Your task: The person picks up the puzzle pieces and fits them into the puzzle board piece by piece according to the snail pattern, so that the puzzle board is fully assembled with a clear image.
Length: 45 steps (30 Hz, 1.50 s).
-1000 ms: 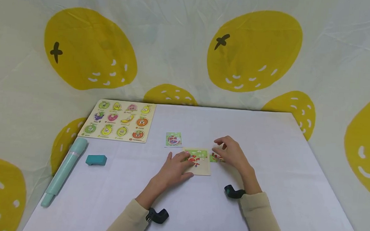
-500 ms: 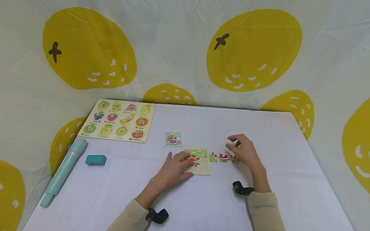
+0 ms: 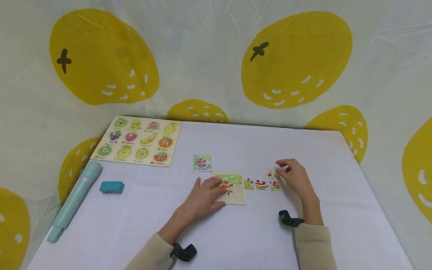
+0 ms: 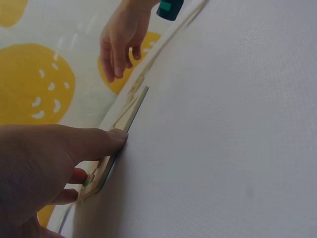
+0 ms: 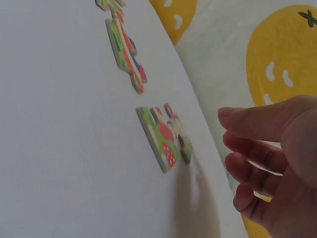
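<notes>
A small wooden jigsaw tray (image 3: 237,196), part-filled with colourful pieces, lies mid-table. My left hand (image 3: 205,197) rests on its left side, fingers spread over the pieces; in the left wrist view the thumb (image 4: 106,142) touches the tray's edge. Right of the tray, loose jigsaw pieces lie in a row: a green one (image 3: 249,184), a red-and-purple one (image 3: 260,184) and a red-and-green one (image 3: 274,185). Another piece (image 3: 273,174) lies just behind the last. My right hand (image 3: 295,177) hovers beside it, fingers loosely bent, apart from the pieces and holding nothing in the right wrist view.
A picture card (image 3: 202,163) lies behind the tray. At the back left is a wooden fruit puzzle board (image 3: 137,140). A teal block (image 3: 112,187) and a long pale-teal stick-like object (image 3: 75,200) lie on the left. A fruit-print cloth (image 3: 205,60) hangs behind the table.
My right hand has moved rightward along the row, uncovering the loose pieces and the piece behind the last one. The left hand has stayed on the tray.
</notes>
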Each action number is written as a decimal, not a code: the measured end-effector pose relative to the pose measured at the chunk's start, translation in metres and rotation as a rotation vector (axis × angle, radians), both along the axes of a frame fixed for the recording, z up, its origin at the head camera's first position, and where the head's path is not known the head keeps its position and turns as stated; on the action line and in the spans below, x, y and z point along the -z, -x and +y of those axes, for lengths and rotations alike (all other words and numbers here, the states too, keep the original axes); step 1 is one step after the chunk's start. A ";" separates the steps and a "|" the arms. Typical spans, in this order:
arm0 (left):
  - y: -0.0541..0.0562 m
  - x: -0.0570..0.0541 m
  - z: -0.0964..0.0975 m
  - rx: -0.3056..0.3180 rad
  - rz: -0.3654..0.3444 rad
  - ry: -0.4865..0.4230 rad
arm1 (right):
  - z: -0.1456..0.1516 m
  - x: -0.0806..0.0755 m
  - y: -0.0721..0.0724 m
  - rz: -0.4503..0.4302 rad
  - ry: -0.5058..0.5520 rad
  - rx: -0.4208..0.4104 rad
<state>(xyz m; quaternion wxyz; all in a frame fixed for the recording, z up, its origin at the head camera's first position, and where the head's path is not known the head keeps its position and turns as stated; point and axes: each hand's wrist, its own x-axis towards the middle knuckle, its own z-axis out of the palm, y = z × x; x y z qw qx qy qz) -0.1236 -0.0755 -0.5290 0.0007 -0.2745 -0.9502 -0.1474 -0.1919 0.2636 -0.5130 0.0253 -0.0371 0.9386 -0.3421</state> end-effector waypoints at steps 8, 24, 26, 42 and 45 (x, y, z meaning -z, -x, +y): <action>0.000 0.001 0.000 0.000 0.003 -0.005 | 0.007 0.007 0.002 -0.062 -0.033 -0.023; 0.000 0.001 0.000 -0.005 0.000 -0.012 | 0.007 0.012 0.006 -0.089 -0.087 -0.089; 0.000 0.000 0.000 -0.003 0.000 -0.012 | 0.007 0.012 0.006 -0.090 -0.083 -0.083; 0.001 0.001 0.000 -0.003 0.002 -0.006 | 0.011 0.013 0.004 -0.082 0.000 -0.004; 0.001 0.001 0.000 -0.001 0.003 -0.007 | 0.012 0.011 0.003 -0.079 0.006 0.004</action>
